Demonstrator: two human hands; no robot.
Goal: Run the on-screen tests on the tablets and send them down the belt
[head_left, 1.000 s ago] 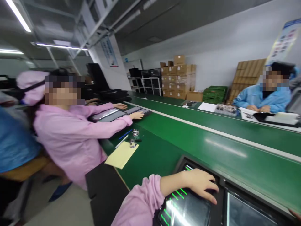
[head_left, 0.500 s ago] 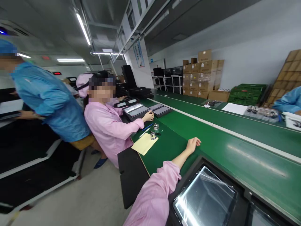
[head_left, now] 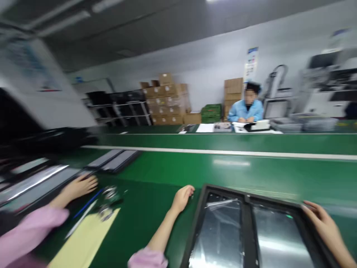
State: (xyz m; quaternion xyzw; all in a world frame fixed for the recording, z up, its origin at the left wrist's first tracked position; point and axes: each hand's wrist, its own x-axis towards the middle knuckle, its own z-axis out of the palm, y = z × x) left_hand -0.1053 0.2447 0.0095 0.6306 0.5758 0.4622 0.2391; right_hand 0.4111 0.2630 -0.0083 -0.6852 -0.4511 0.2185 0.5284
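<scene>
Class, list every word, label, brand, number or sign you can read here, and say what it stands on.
None can be read.
Wall poster behind the worker in blue: lettering too small and blurred.
Pillar poster: too blurred.
Stacked cartons: pale marks, too small.
Black tray: no lettering can be made out.

ceiling point(head_left: 195, 22): dim grey, light strip point(head_left: 216, 0) cut off at top edge
wall point(head_left: 206, 70): paler, evenly lit
green belt point(head_left: 173, 167): glossy, pale reflected streak right of centre
screens point(head_left: 220, 227): white glare low on both
pillar point(head_left: 55, 95): smeared, slanted, wide-angle stretch
machines point(head_left: 334, 85): blurred toward right edge
co-worker's sleeve point(head_left: 35, 229): motion-blurred
left hand point(head_left: 182, 199): fairly crisp
right hand point(head_left: 325, 223): slightly soft
seated person point(head_left: 245, 110): head pixelated
</scene>
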